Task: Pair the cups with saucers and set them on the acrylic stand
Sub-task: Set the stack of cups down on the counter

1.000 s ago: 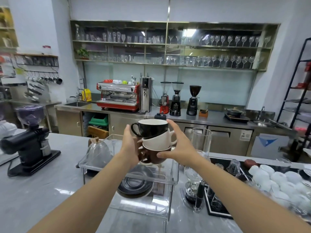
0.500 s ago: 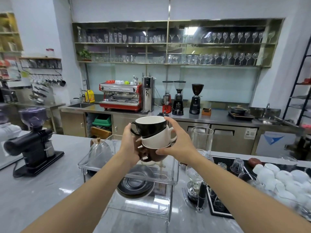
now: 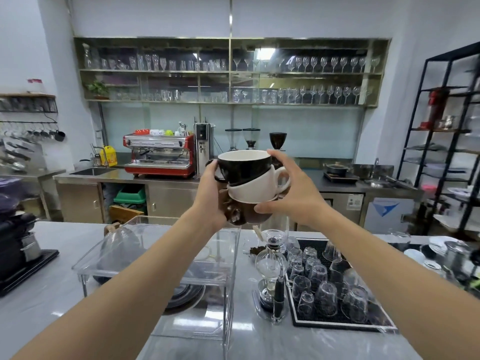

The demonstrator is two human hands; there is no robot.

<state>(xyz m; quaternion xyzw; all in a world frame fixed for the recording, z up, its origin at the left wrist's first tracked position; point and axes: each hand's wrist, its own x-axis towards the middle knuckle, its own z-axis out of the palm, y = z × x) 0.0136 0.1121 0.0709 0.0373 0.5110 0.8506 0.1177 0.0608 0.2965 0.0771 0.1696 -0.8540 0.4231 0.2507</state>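
Head view, nearest first: two bare forearms reach out over the grey counter (image 3: 259, 341), crossing above the clear acrylic stand (image 3: 155, 266), whose top tier shows nothing on it that I can make out beneath the arms. Dark saucers (image 3: 185, 294) lie stacked on its lower level, partly hidden by the left forearm.

Beyond and above the stand, both hands clamp a nested stack of three cups held in the air. The left hand (image 3: 210, 196) wraps the left side, fingers closed around the handles there. The right hand (image 3: 293, 193) spans the other side, fingertips on the rim of the black cup (image 3: 244, 166) and thumb under the brown cup (image 3: 249, 214); the white cup (image 3: 255, 189) sits between them, handle pointing right. Each grip is closed on the stack, not slack.

The stack's long axis is vertical, leaning slightly left. The stand lies below and toward the person, the saucers lower again and left of the stack, so the coming move is probably downward and inward, the left hand nearer the saucers.

Against the frame a second ago, the stack is higher and a little further right, with the same hold.
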